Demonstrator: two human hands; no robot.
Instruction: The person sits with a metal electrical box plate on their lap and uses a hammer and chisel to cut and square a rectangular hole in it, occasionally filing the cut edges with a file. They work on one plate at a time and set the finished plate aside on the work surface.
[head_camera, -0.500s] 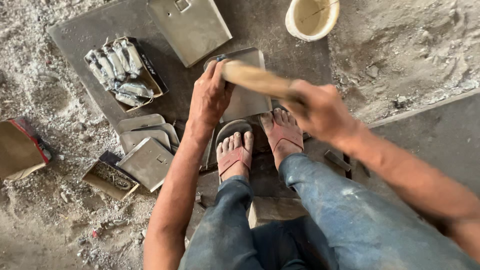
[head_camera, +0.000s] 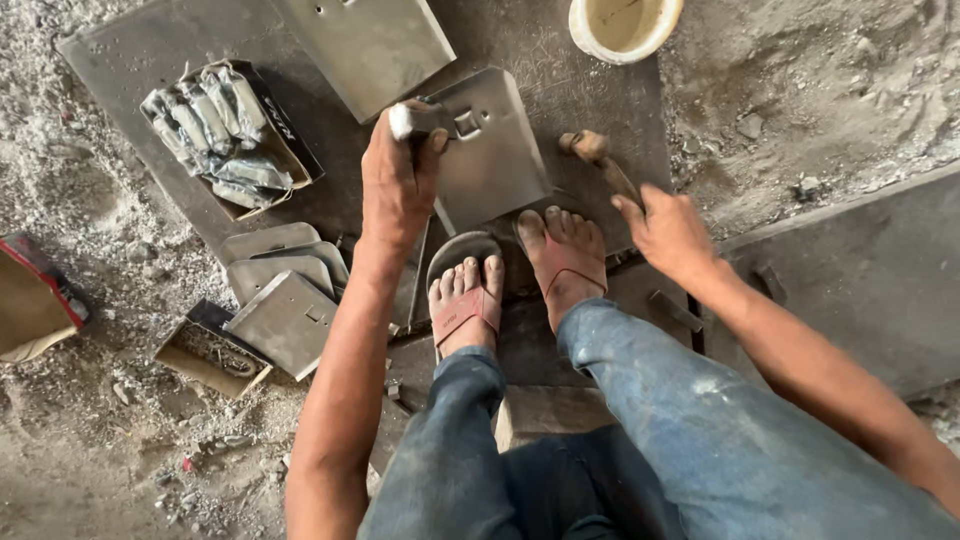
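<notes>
Sheet-metal plate (head_camera: 495, 155), grey and roughly square with a small bracket near its upper edge, lies flat on the dark steel slab (head_camera: 130, 55) that serves as a work surface on the dusty ground. It sits just ahead of the person's two sandalled feet, and the toes of the right foot (head_camera: 563, 252) rest at its lower edge, apparently pinning it.

A second, larger plate (head_camera: 365, 45) lies above it toward the top of the view, and a stack of similar plates (head_camera: 285, 290) sits to the left of the left forearm. A cardboard box of grey wrapped pieces (head_camera: 222, 135) stands farther left on the slab, and a pale round bucket (head_camera: 625, 25) is at the top edge.

Half a second back, the right hand had the wooden-handled hammer raised across the plate, close to the left hand. Now the hammer (head_camera: 600, 160) is down at the plate's right edge, its head low against the slab, so the swing has ended and the tool has dropped away from the work. The right hand (head_camera: 668, 232) is closed loosely round the lower end of the handle.

The left hand (head_camera: 400, 185) has stayed at the plate's upper-left corner, fingers wrapped tight round a short metal punch or stub (head_camera: 412, 120) that stands on the plate beside the bracket.
</notes>
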